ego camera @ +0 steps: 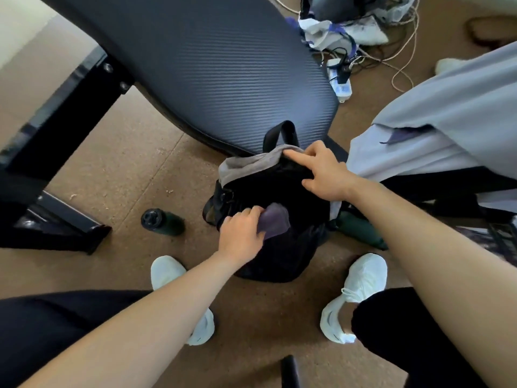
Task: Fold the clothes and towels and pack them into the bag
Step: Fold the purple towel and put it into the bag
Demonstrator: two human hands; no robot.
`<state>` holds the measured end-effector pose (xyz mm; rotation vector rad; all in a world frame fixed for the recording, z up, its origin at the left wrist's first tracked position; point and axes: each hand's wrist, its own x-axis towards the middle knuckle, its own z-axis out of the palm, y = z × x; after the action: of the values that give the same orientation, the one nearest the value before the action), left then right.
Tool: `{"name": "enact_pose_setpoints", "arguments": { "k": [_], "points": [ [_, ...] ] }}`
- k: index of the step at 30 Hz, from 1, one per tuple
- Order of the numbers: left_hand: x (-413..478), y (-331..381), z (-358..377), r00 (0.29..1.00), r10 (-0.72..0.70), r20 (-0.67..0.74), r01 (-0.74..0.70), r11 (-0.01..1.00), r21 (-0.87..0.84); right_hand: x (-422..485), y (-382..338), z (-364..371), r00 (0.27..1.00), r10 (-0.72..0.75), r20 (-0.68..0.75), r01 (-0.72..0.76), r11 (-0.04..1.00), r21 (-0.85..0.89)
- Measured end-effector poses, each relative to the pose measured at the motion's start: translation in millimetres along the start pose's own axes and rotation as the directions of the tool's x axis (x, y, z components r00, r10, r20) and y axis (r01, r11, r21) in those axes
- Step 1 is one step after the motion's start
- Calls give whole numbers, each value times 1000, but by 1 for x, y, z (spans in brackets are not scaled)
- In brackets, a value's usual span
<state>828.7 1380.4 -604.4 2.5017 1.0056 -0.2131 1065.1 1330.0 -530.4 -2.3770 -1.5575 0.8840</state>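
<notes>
- My left hand [242,233] grips the purple cloth [275,222] at the mouth of the bag [279,259] on the floor [126,175].
- My right hand [324,172], partly curled, seems to hold the rim.
- If the rim sags, the cloth could snag and unfold.

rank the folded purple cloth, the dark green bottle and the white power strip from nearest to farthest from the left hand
1. Folded purple cloth, gripped by the left hand over the black bag.
2. Dark green bottle, on the floor to the hand's left.
3. White power strip, far off at the top right.
</notes>
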Motion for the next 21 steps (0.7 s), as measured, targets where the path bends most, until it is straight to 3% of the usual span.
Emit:
{"name": "enact_pose_setpoints", "arguments": {
  "k": [3, 7, 10, 12, 13, 15, 17, 19, 21],
  "points": [
    [40, -2, 29, 992, 125, -35, -114, 967, 230, 1, 3, 3, 1000, 9, 2, -9, 1000, -27],
    [83, 0, 63, 932, 325, -159, -242, 887, 393, 4, 6, 1, 999, 4, 42, -3, 1000, -22],
    [102, -2, 87, 987, 132, 86, -157, 884, 440, 5, 7, 3, 998, -9, 54, 9, 1000, 8],
    [109, -5, 103, 972, 9, 237, -118, 884, 452, 7, 8, 3, 999, -8, 49, 6, 999, 32],
    [107, -7, 107, 970, -4, 243, -106, 892, 439, 7, 8, 3, 999, -5, 45, 3, 999, 35],
    [95, -11, 105, 992, 23, 120, -65, 932, 357, 7, 8, 2, 1000, -5, 28, 4, 1000, 21],
    [70, -17, 102, 995, 5, -97, 18, 972, 236, 6, 6, 1, 1000, -7, 3, 7, 1000, 6],
    [41, -25, 104, 946, -181, -270, 206, 976, 66, 5, 3, 0, 1000, 2, -13, -2, 1000, -6],
    [21, -35, 101, 840, -503, -205, 490, 864, -115, 4, 0, -1, 1000, 11, -21, -11, 999, -31]
  ]
}}
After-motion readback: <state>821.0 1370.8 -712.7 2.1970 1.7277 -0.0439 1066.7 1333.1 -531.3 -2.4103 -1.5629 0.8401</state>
